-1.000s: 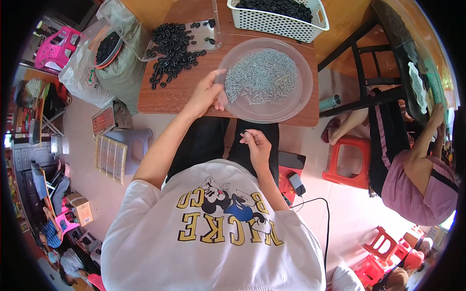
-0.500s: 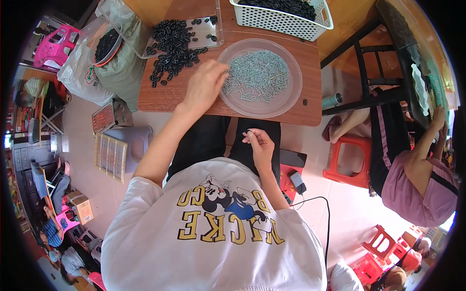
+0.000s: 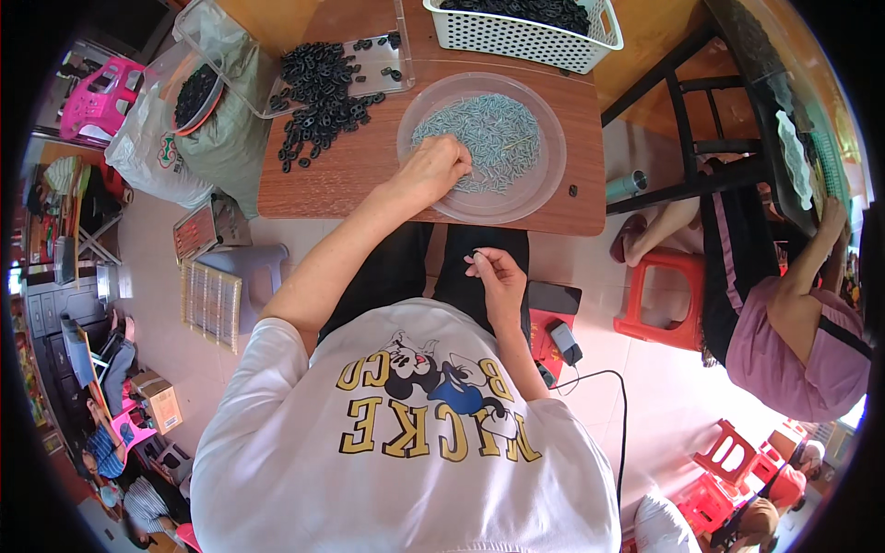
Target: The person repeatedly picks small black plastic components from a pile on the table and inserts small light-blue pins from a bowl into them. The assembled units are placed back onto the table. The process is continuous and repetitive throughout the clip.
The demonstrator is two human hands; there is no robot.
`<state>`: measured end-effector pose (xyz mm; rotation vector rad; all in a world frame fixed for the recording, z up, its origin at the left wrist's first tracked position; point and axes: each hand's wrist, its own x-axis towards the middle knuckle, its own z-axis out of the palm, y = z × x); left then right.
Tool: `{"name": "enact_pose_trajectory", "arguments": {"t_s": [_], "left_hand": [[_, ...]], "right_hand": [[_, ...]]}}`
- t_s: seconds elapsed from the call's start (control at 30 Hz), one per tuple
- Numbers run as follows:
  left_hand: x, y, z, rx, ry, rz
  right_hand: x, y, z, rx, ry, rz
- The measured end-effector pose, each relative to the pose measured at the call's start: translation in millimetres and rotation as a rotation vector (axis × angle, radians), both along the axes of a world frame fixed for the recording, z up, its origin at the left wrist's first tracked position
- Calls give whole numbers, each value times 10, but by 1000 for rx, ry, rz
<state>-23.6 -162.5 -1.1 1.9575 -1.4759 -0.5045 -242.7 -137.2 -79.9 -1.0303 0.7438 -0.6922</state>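
Note:
My left hand (image 3: 433, 171) reaches over the near left rim of a round clear plastic bowl (image 3: 556, 175), its fingers bunched down at the edge of a heap of small silvery screws (image 3: 498, 138). Whatever is between those fingertips is hidden. Over my lap, in front of the table edge, my right hand (image 3: 501, 279) is closed in a pinch. A tiny dark spot shows at its fingertips, too small to name. Left of the bowl lies a pile of small black oval plastic pieces (image 3: 323, 88), partly spilling off a clear tray (image 3: 385, 85).
The brown wooden table (image 3: 369, 205) carries a white perforated basket (image 3: 516, 46) of black pieces at its far side. One loose black piece (image 3: 573, 191) lies right of the bowl. Sacks (image 3: 221, 147) stand at the left; a person (image 3: 793, 355) sits by a red stool (image 3: 659, 304) at right.
My left hand has moved right, from the bowl's left rim in over the screws. My right hand keeps its pinch in nearly the same place. The view has shifted slightly.

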Motion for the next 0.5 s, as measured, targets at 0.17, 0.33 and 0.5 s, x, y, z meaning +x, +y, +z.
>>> {"name": "enact_pose_trajectory", "arguments": {"t_s": [0.17,0.33,0.5], "left_hand": [[-28,-29,-89,-5,-127,-30],[-31,-13,-45,-48,-301,-115],[41,190,335,-135,242,2]], "right_hand": [[-18,-5,25,-25,13,3],[-11,4,177,-54,-6,-17],[68,-53,636,-106,-45,-11]]}}
